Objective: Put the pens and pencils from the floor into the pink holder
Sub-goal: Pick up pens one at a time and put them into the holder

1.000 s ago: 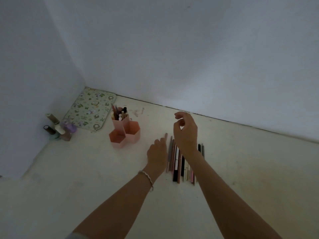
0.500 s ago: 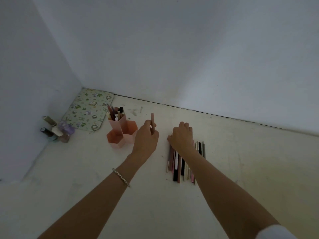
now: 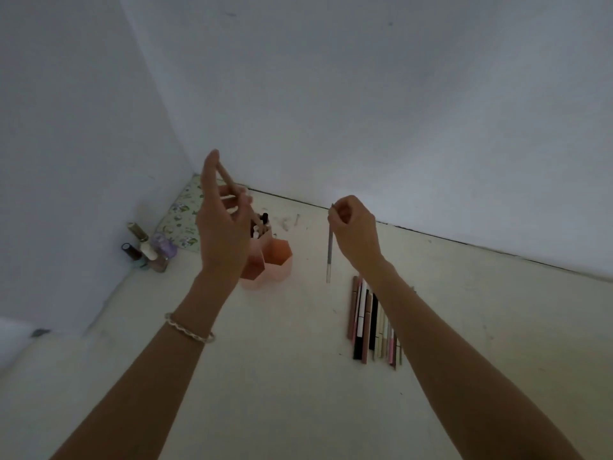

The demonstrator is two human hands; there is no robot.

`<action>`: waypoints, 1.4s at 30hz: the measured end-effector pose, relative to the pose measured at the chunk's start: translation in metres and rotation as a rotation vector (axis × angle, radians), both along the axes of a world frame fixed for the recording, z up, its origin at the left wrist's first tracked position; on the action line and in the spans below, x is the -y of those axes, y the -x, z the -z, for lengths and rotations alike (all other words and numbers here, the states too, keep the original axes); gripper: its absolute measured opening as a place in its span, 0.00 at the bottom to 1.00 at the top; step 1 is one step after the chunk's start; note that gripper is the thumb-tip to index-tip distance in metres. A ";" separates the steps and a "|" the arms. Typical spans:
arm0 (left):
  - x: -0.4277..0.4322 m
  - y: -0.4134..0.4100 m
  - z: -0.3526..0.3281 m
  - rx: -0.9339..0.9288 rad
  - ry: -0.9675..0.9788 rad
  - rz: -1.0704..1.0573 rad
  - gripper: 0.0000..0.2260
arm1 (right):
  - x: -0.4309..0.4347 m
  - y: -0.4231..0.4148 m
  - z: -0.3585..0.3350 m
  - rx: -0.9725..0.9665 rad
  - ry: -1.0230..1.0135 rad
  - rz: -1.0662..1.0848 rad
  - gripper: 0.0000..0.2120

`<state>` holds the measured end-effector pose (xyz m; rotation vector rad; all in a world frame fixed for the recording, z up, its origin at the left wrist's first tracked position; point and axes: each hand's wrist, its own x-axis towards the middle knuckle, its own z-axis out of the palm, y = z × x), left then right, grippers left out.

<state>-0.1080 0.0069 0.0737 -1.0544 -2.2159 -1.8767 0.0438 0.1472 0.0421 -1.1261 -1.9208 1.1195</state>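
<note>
The pink holder (image 3: pixel 277 260), made of hexagonal cups, stands on the floor near the corner; its back cup holds several pens. My left hand (image 3: pixel 222 224) hovers above and in front of it and pinches a pink pencil (image 3: pixel 227 180) that tilts down toward the holder. My right hand (image 3: pixel 355 230) is raised to the right of the holder and pinches the top of a thin grey pencil (image 3: pixel 329 250), which hangs straight down above the floor. A row of several pens and pencils (image 3: pixel 371 320) lies on the floor under my right forearm.
Small cosmetic bottles (image 3: pixel 149 247) stand against the left wall. A green patterned mat (image 3: pixel 180 217) lies in the corner behind the holder. White walls close the scene at the left and the back. Pale floor extends toward me.
Both hands have risen from the floor. My left hand carried the pink pencil up over the holder. My right hand picked a grey pencil out of the row and lifted it.
</note>
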 end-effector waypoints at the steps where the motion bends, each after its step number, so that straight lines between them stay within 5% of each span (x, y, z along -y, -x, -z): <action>1: 0.003 0.007 0.001 -0.030 -0.013 -0.027 0.29 | 0.002 0.003 -0.007 -0.057 -0.034 0.010 0.01; 8: 0.002 0.012 0.034 -0.015 0.157 0.032 0.26 | 0.020 0.016 -0.045 -0.229 -0.175 0.014 0.09; 12: 0.004 0.008 0.051 -0.345 0.306 -0.090 0.10 | 0.028 0.024 -0.063 -0.264 -0.237 0.020 0.08; 19: 0.019 0.024 0.040 -0.232 0.155 -0.150 0.18 | 0.048 0.053 -0.075 -0.398 -0.276 0.068 0.08; 32: 0.031 0.023 0.033 -0.023 0.093 -0.095 0.19 | 0.076 0.073 -0.006 0.273 -0.678 -0.338 0.13; 38: 0.014 -0.022 0.024 -0.126 0.070 -0.016 0.12 | 0.057 0.044 -0.010 0.038 -0.473 0.039 0.22; 42: -0.015 -0.083 0.047 -0.065 0.405 0.284 0.11 | 0.032 0.003 -0.014 0.019 -0.371 0.126 0.20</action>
